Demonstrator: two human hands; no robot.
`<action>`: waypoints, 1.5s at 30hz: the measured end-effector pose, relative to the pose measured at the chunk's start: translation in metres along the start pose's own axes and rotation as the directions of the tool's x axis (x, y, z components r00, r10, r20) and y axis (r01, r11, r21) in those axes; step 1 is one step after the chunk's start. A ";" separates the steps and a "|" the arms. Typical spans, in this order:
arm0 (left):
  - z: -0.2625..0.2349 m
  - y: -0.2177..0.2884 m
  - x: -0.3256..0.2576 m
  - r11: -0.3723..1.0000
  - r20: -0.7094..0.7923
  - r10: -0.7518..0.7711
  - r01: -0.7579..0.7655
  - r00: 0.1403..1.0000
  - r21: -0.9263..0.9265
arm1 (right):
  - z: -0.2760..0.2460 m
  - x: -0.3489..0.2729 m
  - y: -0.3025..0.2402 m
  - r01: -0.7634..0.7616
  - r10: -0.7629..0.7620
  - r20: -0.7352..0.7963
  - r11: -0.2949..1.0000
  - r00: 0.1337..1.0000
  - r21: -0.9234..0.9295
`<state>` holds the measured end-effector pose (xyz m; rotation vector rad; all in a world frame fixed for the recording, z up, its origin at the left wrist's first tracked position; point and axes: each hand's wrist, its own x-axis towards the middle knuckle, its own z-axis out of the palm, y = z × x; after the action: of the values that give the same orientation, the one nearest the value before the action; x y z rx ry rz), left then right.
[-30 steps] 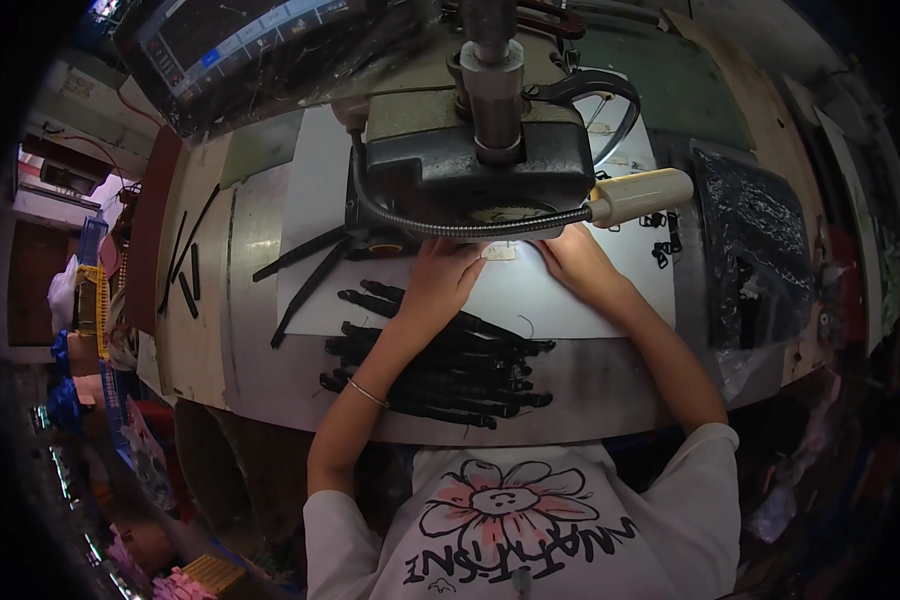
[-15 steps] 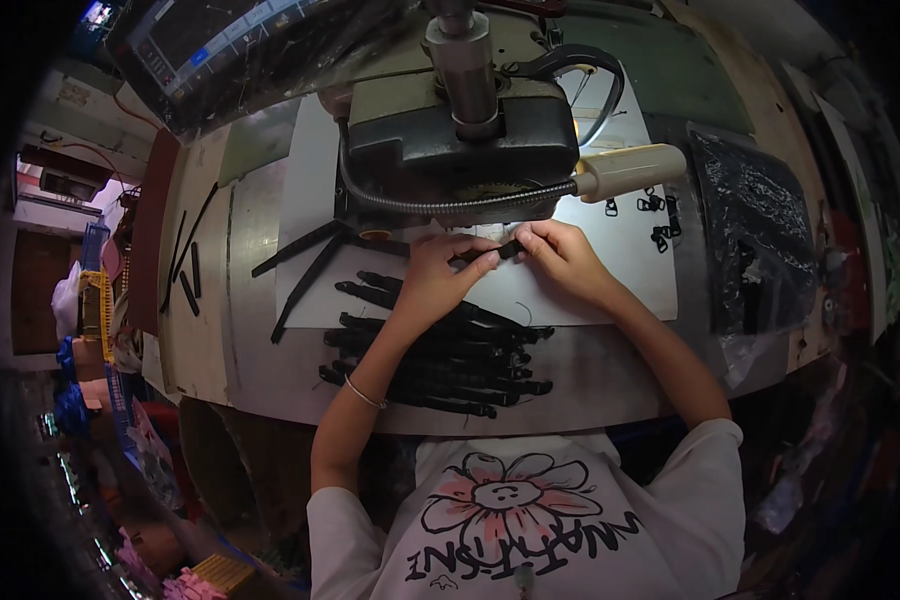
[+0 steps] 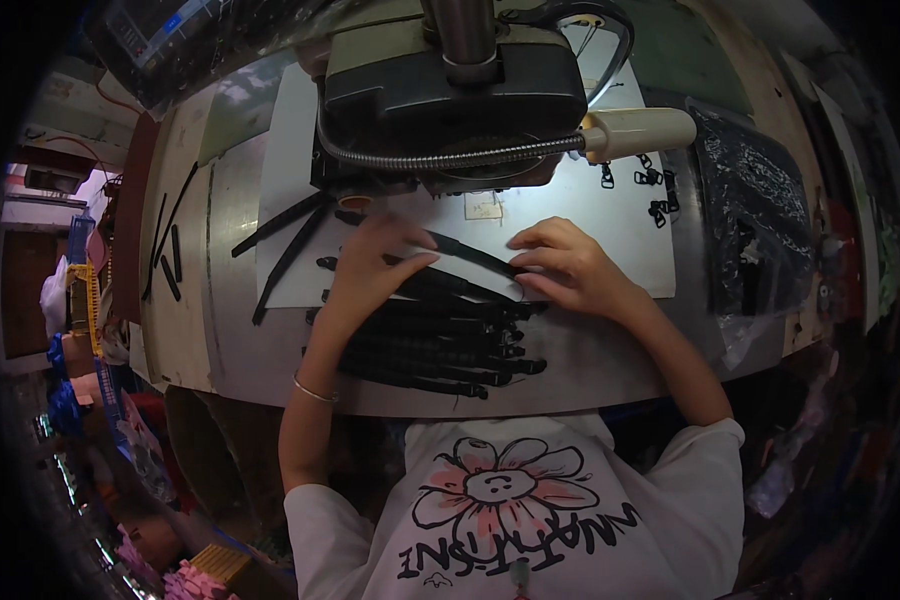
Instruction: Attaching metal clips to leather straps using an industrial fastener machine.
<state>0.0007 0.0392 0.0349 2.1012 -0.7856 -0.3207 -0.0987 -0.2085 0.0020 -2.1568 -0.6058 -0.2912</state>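
A black strap point(image 3: 478, 259) lies slantwise at the top of a pile of similar black straps point(image 3: 420, 340) in front of me. My right hand point(image 3: 575, 268) has the strap's right end between thumb and fingers. Over the strap's left part is my left hand point(image 3: 378, 262), slightly blurred, its thumb and fingers apart and nothing visibly gripped. Just beyond both hands stands a dark machine head point(image 3: 455, 105) with a metal post. A small pale square point(image 3: 484, 206) shows on the white sheet point(image 3: 610, 235) below it.
Two loose black strips point(image 3: 292, 258) lie left of my hands, more strips point(image 3: 173, 250) farther left. Several small black buckles point(image 3: 655, 178) sit at the right, beside a clear plastic bag point(image 3: 755, 210) with dark contents. A cream lamp point(image 3: 640, 135) juts from the machine.
Both hands have come away from beneath the machine toward me and moved apart. The strap they held close together now stretches over the pile. My left hand has loosened its fingers.
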 end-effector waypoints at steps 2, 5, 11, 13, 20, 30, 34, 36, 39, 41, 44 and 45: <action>-0.010 -0.015 -0.009 0.995 0.001 0.050 -0.050 0.999 0.090 | 0.000 -0.006 -0.006 -0.056 0.061 -0.091 0.997 0.994 0.055; -0.017 -0.028 -0.019 0.962 0.015 0.126 -0.126 0.992 0.242 | -0.002 -0.014 -0.022 -0.101 0.101 0.004 0.995 0.995 -0.001; -0.019 -0.029 -0.020 0.960 -0.056 0.099 -0.080 0.994 0.267 | 0.011 -0.028 -0.039 -0.141 0.140 -0.021 0.961 0.990 -0.237; -0.020 -0.033 -0.019 0.967 -0.052 0.070 -0.055 0.996 0.249 | 0.013 -0.035 -0.041 -0.159 0.151 -0.051 0.947 0.987 -0.278; -0.021 -0.038 -0.015 0.977 -0.020 0.027 -0.022 0.999 0.210 | 0.019 -0.050 -0.039 0.066 -0.139 -0.090 0.829 0.986 -0.555; -0.031 -0.036 -0.008 0.977 0.066 -0.017 0.003 0.998 0.212 | 0.021 -0.053 -0.038 -0.009 -0.070 -0.160 0.895 0.985 -0.446; -0.034 -0.042 -0.005 0.988 0.082 -0.109 0.099 0.991 0.118 | 0.017 -0.047 -0.039 -0.103 -0.033 -0.256 0.860 0.966 -0.500; -0.033 -0.045 -0.005 0.990 0.085 -0.097 0.088 0.992 0.108 | 0.017 -0.046 -0.038 -0.204 0.099 -0.261 0.888 0.960 -0.412; -0.034 -0.038 -0.003 0.989 0.089 -0.083 0.071 0.993 0.132 | 0.013 -0.048 -0.039 -0.348 0.256 -0.358 0.911 0.898 -0.220; -0.031 -0.027 -0.003 0.985 0.095 -0.080 0.064 0.992 0.163 | 0.006 -0.040 -0.037 -0.375 0.298 -0.377 0.915 0.877 -0.150; -0.015 -0.019 -0.005 0.999 0.115 0.021 -0.016 0.993 -0.037 | -0.001 -0.029 -0.038 -0.361 0.333 -0.245 0.929 0.910 -0.079; -0.010 -0.013 -0.005 0.997 0.146 0.068 -0.074 0.987 0.033 | 0.001 -0.032 -0.033 -0.321 0.284 -0.212 0.932 0.935 -0.166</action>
<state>0.0071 0.0549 0.0301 2.0974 -0.9567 -0.4264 -0.1435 -0.2004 0.0105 -2.3424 -0.1347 -0.3896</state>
